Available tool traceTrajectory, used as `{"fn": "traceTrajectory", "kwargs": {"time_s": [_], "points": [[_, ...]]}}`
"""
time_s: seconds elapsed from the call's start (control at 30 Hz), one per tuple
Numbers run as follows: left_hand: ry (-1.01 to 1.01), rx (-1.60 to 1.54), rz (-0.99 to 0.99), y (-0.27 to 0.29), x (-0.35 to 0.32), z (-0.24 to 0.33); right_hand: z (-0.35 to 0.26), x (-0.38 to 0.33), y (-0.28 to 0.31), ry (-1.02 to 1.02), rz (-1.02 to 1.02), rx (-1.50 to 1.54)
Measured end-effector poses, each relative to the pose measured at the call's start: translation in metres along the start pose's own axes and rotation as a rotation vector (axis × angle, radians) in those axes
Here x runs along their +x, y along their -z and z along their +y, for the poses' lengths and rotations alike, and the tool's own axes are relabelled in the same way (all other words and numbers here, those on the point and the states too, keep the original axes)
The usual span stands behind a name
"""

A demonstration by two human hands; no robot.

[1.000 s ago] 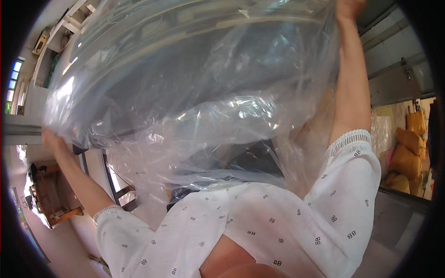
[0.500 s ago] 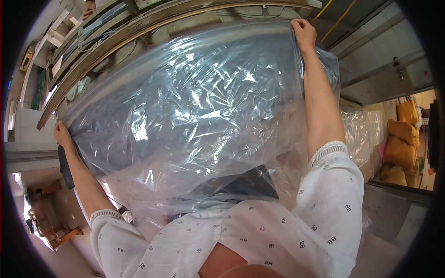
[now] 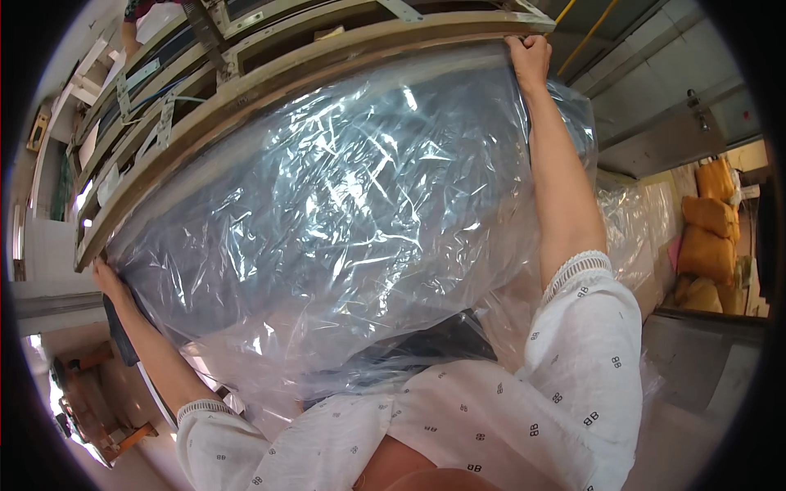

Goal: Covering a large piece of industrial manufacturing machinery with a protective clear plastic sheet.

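Left hand (image 3: 105,277): is curling closed at the left end of the wooden beam (image 3: 282,88), its fingers gathering a corner of the clear plastic sheet (image 3: 344,196).
Clear plastic sheet: is hanging just below the beam, its upper edge running between both hands and its lower part falling in wrinkles toward the person's patterned white shirt (image 3: 524,409).
Right hand (image 3: 530,61): is making a near-fist just below the beam's right end, pinching the sheet's other upper corner.
Sheet-spreading step: the person seems to be stretching the upper edge out along the beam.
Next move on the edge: is probably calling for both grips staying firm and pulling evenly, so that the film is lying straight beside the beam.
Co-worker's forearm (image 3: 129,37): is reaching in beyond the beam's left part; the picture's rim is cutting off the rest.
Behind the film: glare and creases are masking the layers below the beam; a dark shape (image 3: 446,335) is showing through, its kind unclear.
Contact with the beam: the left fingertips are partly hiding, so whether they are touching wood cannot be told.
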State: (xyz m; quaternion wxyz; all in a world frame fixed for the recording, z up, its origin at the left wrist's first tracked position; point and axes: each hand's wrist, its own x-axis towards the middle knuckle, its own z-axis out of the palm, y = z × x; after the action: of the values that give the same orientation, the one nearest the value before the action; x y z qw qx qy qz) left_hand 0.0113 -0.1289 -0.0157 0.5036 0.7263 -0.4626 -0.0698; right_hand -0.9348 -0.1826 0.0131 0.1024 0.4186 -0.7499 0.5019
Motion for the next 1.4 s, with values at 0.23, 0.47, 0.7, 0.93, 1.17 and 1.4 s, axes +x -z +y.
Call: {"fn": "traceTrajectory", "kwargs": {"time_s": [0.23,0.47,0.7,0.93,1.17,1.4], "points": [[0.166,-0.334,0.296,-0.003,-0.008,0.015,0.012,0.016,0.006,-0.07,-0.024,0.256],[0.161,0.039,0.281,-0.021,-0.024,0.051,0.024,0.026,0.014,-0.135,-0.083,0.141],[0.061,0.024,0.024,0.041,-0.002,0.051,-0.017,-0.005,0.092,0.243,-0.605,-0.699],[-0.636,0.998,0.325,0.087,-0.03,0.108,-0.105,-0.074,0.2,-0.018,-0.916,0.364],[-0.837,-0.339,-0.487,-0.112,-0.302,0.436,-0.197,-0.133,0.267,0.134,-1.002,0.516],[-0.56,-0.803,-0.781,-0.092,-0.365,0.447,-0.205,-0.13,0.294,0.55,-0.968,0.485]]}}
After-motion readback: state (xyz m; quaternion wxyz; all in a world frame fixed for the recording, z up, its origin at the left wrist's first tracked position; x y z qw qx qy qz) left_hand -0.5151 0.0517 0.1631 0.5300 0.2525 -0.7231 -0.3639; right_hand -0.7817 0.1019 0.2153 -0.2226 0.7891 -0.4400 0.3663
